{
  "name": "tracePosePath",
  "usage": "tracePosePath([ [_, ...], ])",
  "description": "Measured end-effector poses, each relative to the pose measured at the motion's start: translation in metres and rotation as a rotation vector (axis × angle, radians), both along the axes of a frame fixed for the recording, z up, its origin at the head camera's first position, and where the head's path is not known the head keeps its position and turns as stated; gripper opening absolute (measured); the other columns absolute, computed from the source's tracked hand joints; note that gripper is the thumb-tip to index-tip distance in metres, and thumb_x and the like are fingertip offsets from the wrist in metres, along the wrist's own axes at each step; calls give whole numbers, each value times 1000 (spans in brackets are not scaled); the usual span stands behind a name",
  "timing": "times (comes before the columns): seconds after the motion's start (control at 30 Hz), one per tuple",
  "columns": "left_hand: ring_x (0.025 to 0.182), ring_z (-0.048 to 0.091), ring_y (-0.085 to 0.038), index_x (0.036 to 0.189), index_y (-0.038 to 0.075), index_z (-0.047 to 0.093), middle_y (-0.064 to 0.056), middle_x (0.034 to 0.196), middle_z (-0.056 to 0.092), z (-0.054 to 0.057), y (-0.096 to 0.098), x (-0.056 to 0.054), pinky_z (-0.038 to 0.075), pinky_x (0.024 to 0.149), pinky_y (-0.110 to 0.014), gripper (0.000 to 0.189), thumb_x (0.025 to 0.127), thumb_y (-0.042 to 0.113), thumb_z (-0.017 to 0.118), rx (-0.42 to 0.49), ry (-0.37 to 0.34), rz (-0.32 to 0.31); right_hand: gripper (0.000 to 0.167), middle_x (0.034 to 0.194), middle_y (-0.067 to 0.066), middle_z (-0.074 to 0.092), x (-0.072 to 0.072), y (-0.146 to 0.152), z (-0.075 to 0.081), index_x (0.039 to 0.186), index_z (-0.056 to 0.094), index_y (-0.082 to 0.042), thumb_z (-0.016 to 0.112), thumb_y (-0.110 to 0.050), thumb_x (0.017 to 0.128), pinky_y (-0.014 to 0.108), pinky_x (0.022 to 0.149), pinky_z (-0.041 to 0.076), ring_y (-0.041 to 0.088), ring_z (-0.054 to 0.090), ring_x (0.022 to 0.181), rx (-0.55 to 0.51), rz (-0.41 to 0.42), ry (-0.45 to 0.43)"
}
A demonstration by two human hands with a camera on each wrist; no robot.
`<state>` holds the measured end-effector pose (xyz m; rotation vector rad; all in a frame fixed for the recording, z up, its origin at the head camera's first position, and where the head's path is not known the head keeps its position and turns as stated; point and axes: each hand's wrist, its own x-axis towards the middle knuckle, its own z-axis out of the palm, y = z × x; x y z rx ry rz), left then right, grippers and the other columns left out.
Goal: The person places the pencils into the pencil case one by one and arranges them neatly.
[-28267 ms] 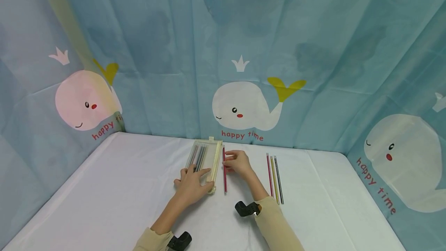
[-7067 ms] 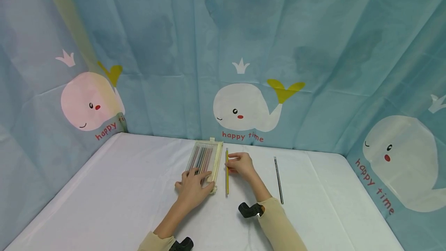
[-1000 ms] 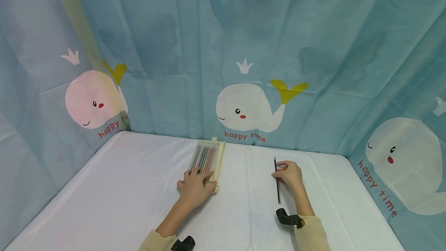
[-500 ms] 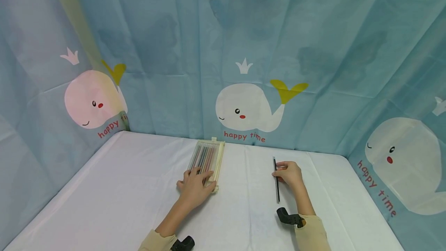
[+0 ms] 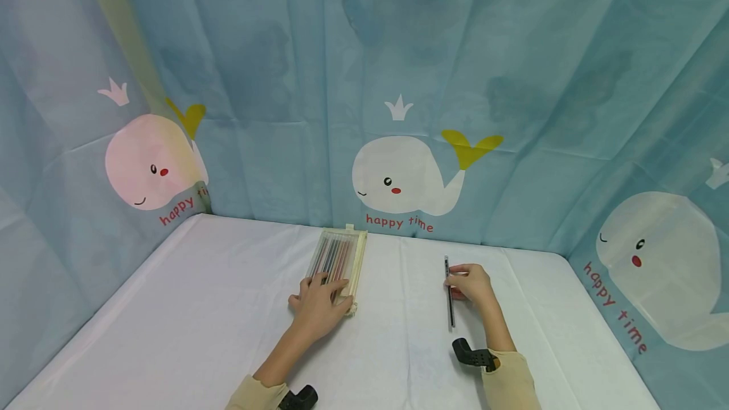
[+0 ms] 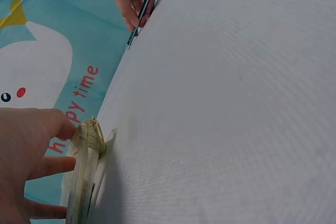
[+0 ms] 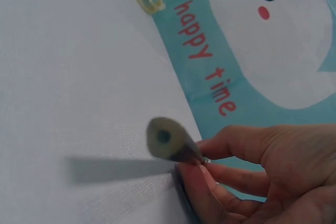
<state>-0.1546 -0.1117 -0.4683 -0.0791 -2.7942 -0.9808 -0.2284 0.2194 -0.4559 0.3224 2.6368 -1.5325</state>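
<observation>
My right hand (image 5: 473, 285) pinches a dark pencil (image 5: 450, 305) between thumb and fingers, to the right of the middle of the table. In the right wrist view the blunt, unsharpened end of this pencil (image 7: 164, 136) points toward the camera, with its shadow on the cloth. Several pencils (image 5: 337, 250) lie side by side inside a clear zippered pencil case (image 5: 360, 258) with cream edging. Across the case's near part rests my left hand (image 5: 316, 306), fingers spread. The left wrist view has its thumb and fingertips against the case's edge (image 6: 84, 177).
A white cloth (image 5: 171, 309) covers the table. Behind and at both sides hangs a blue curtain (image 5: 256, 163) printed with whales. Each wrist carries a black camera mount (image 5: 473, 354).
My right hand has lifted the dark pencil and shifted it slightly left within the last second. Earlier it held a red, then a yellow pencil; the case now holds more. My left hand stays put.
</observation>
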Motion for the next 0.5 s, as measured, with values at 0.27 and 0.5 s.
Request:
tracePosePath([
  [0.27,135,40,-59,128,16,78,-28,146,54,0,0,0,30,91,-79,39,94,34,74,-1,6,1,43,108,25,69,-1,0,1,132,62,15,70,0,92,29,65,61,15,70,74,-59,6,-31],
  [0.5,135,40,-59,128,16,78,-29,147,54,2,0,1,31,90,-78,39,94,34,73,3,6,-7,47,111,27,68,1,-2,1,136,58,17,68,1,94,27,64,61,13,68,73,-115,42,-43],
])
